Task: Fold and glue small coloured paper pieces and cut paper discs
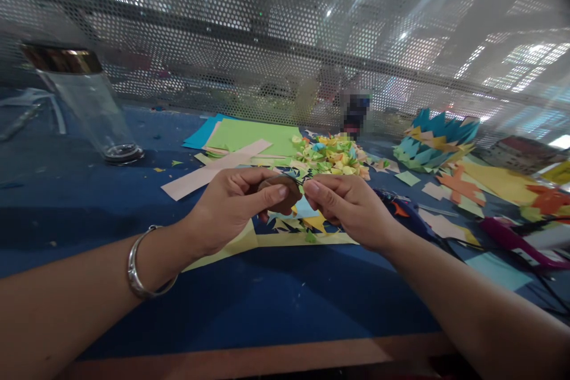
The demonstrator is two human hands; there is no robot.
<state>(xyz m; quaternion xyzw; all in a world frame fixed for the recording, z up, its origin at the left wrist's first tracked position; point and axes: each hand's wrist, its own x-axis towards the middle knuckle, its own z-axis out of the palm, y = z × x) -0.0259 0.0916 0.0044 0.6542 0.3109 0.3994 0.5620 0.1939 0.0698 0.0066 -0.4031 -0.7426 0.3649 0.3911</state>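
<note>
My left hand (243, 199) pinches a flat, brown, rounded piece (287, 197) between thumb and fingers. Close against its right edge, my right hand (345, 199) is closed in a pinch. A thin dark line shows at those fingertips, too small to name. Under both hands lie small cut paper scraps (316, 222) and a pale yellow paper strip (307, 240). Just beyond them is a heap of small folded paper pieces (333, 157) in green, yellow and orange. A pale pink paper strip (218, 169) lies past my left hand.
A clear bottle (95, 107) with a gold cap stands at the left. Stacked coloured sheets (258, 133) lie at the back, before a perforated metal panel (249, 29). Rightward are a zigzag paper ring (436, 139), a purple-handled tool (523, 243) and dark cords (550, 291) on the blue table (276, 303).
</note>
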